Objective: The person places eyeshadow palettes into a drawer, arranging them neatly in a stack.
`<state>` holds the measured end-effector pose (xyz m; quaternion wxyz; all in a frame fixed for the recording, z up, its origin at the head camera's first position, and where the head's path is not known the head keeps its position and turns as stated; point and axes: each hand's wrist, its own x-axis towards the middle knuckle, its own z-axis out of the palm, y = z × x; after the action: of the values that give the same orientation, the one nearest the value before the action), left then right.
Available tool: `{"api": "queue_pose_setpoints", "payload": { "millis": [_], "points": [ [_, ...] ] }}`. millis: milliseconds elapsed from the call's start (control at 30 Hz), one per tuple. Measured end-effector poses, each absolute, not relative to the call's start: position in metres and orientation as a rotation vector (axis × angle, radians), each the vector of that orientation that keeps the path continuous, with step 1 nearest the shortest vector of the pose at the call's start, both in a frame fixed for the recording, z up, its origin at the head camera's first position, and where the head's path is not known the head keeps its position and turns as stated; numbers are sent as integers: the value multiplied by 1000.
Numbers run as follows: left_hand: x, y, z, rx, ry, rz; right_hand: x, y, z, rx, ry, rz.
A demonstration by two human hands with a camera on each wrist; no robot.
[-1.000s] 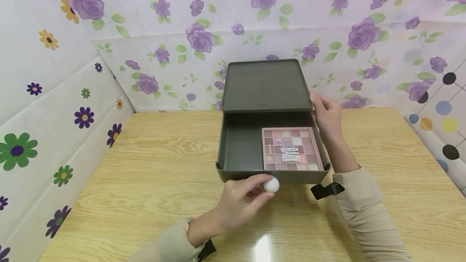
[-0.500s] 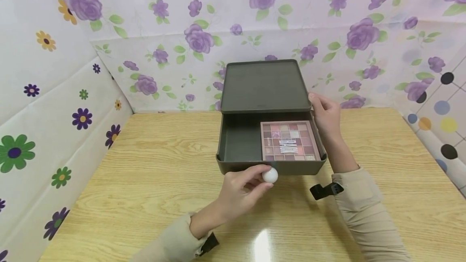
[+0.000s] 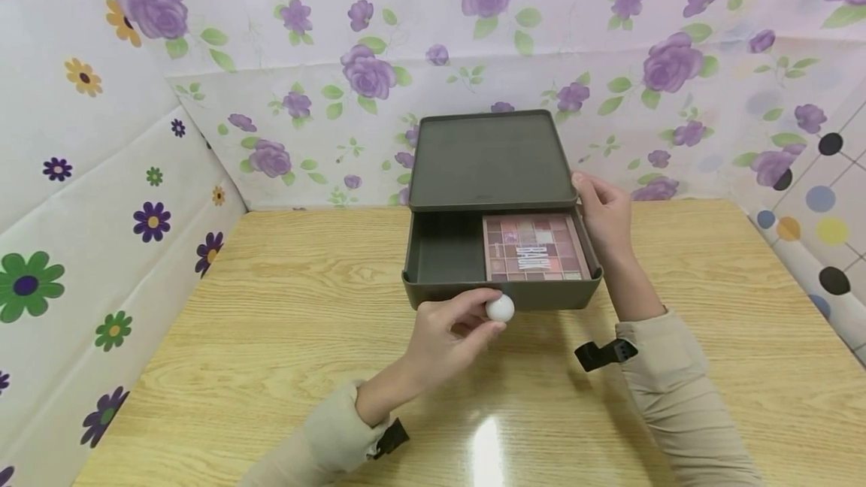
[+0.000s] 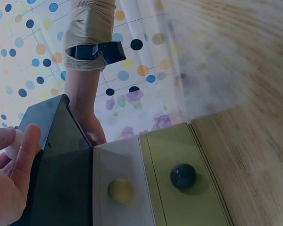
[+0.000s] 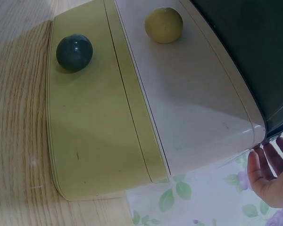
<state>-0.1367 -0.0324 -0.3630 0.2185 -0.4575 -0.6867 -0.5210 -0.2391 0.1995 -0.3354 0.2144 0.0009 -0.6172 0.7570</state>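
My left hand [image 3: 446, 333] pinches the round white knob [image 3: 501, 308] of a dark grey-green drawer [image 3: 555, 295], which is pulled partly out. Inside, on the right, lies an eyeshadow palette [image 3: 534, 249] with many pans and white lettering. The drawer belongs to a small drawer unit whose dark top [image 3: 490, 160] has a raised rim. My right hand [image 3: 609, 213] rests against the unit's right side, its fingertips touching the wall. Below, the wrist views show a white drawer [image 5: 188, 94] with a yellow knob [image 5: 163, 25] and a yellow-green drawer [image 5: 92, 108] with a dark green knob [image 5: 74, 52], both shut.
The unit stands on a wood-grain table [image 3: 284, 307], close to a flowered cloth [image 3: 325, 36] behind it. Another patterned cloth [image 3: 101, 246] hangs at the left and a dotted one [image 3: 825, 194] at the right. Black straps sit on both wrists.
My left hand has moved away from me with the knob, and the drawer has slid further into the unit, carrying the palette with it. My right hand stays at the unit's side.
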Motion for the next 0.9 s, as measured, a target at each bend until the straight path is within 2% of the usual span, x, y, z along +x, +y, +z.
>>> {"api": "queue_pose_setpoints", "payload": {
  "millis": [900],
  "points": [
    [-158, -30, -362, -1121, -1993, -1591, -242, 200, -338, 14, -1654, 2154]
  ]
}}
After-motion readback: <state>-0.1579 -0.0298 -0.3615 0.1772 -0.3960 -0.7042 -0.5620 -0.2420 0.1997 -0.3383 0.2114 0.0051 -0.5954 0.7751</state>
